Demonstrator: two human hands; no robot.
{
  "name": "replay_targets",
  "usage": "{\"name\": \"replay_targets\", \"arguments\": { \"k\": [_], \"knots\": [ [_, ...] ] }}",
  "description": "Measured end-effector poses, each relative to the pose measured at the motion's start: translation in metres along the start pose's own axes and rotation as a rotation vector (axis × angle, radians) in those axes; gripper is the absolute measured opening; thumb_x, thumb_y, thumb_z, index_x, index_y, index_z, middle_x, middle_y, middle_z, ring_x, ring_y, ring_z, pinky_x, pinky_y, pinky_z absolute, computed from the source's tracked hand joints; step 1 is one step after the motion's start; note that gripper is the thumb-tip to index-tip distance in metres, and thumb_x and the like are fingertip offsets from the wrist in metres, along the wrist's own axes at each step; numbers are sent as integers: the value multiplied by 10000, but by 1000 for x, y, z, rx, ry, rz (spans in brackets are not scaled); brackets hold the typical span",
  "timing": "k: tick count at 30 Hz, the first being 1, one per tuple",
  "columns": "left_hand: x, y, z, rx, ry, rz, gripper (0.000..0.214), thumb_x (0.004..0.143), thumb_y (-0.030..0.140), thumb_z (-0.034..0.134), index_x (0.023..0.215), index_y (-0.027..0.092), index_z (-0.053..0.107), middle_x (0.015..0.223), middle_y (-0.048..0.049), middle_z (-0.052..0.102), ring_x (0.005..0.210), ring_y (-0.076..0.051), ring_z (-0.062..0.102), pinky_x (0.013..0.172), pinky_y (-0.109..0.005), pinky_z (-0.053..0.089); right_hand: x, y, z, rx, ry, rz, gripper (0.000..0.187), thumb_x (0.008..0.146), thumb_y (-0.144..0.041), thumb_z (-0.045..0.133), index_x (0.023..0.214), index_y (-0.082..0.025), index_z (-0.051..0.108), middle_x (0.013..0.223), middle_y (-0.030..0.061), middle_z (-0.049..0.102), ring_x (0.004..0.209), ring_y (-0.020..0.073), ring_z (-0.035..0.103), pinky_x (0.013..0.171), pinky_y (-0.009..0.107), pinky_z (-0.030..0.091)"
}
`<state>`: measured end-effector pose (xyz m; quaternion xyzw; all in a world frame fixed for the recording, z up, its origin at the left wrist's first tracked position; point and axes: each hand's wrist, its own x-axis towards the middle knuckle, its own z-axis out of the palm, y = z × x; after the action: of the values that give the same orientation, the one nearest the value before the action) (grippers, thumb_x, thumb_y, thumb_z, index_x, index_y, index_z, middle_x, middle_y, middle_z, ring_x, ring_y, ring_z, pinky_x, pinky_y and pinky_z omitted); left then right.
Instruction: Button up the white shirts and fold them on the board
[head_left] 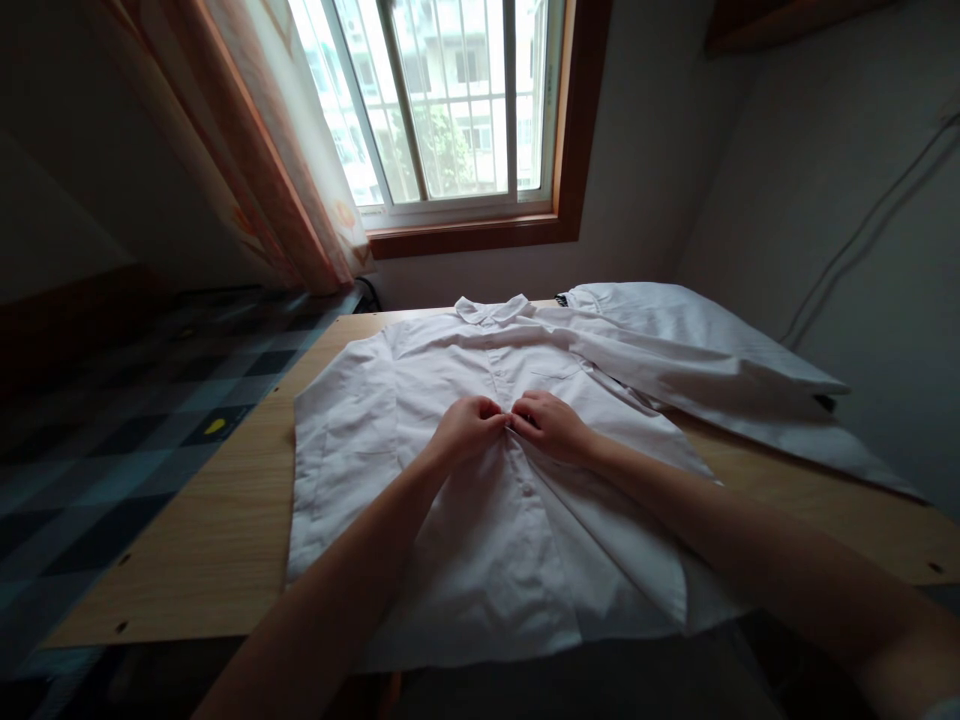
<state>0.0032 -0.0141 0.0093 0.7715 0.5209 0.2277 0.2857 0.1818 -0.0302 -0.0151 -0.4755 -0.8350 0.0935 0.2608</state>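
A white button-up shirt (450, 520) lies front side up, its collar (491, 310) at the far side. My left hand (472, 422) pinches the cloth of the button placket about halfway down the front. Close against it, my right hand (547, 425) pinches the placket's other edge, and the fingertips of both hands nearly meet. The button between them, if there is one, is hidden by the fingers. Below the hands a button (527, 490) shows on the placket, and the right front panel hangs in loose folds.
The shirt rests on a wooden board (195, 545). More white cloth (675, 310) lies at the back right, beside the spread sleeve. To the left is a checked bedspread (112, 450). Behind the board are a window (450, 110) and an orange curtain (255, 150).
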Motion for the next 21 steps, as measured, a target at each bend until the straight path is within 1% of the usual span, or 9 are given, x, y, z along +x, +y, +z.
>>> {"name": "replay_targets", "arguments": {
  "k": [4,9,12,16,21],
  "knots": [
    [-1,1,0,-51,15,-22,262,729,368,596,743,137,719,691,-21,697,673,-170,611,595,-246,395,-1,1,0,24,-7,-20,211,947,-255,552,788,-160,654,796,44,611,796,165,541,731,276,368],
    [-1,0,1,-90,27,-14,210,717,339,622,744,147,701,710,-20,700,703,-180,634,614,-251,423,-1,2,1,37,-2,-35,208,953,-269,548,812,-166,663,824,50,626,817,167,550,742,276,374],
    [1,-2,3,-152,40,-35,186,709,306,650,808,151,677,755,-23,714,736,-186,657,639,-254,457,-2,2,1,28,-4,-34,215,953,-262,543,804,-164,663,828,53,634,819,168,554,743,278,373],
    [3,-5,5,-271,49,-100,307,677,214,686,969,147,617,763,-15,714,716,-174,667,632,-249,479,-1,1,-1,6,-21,-27,213,946,-247,544,788,-166,661,817,52,636,799,169,552,729,280,369],
    [4,-9,6,-386,56,-107,377,666,162,696,1016,153,557,727,6,683,670,-153,642,606,-241,463,2,2,1,-50,-36,16,205,936,-183,521,781,-165,654,817,55,641,799,170,557,735,281,367]
  ]
}}
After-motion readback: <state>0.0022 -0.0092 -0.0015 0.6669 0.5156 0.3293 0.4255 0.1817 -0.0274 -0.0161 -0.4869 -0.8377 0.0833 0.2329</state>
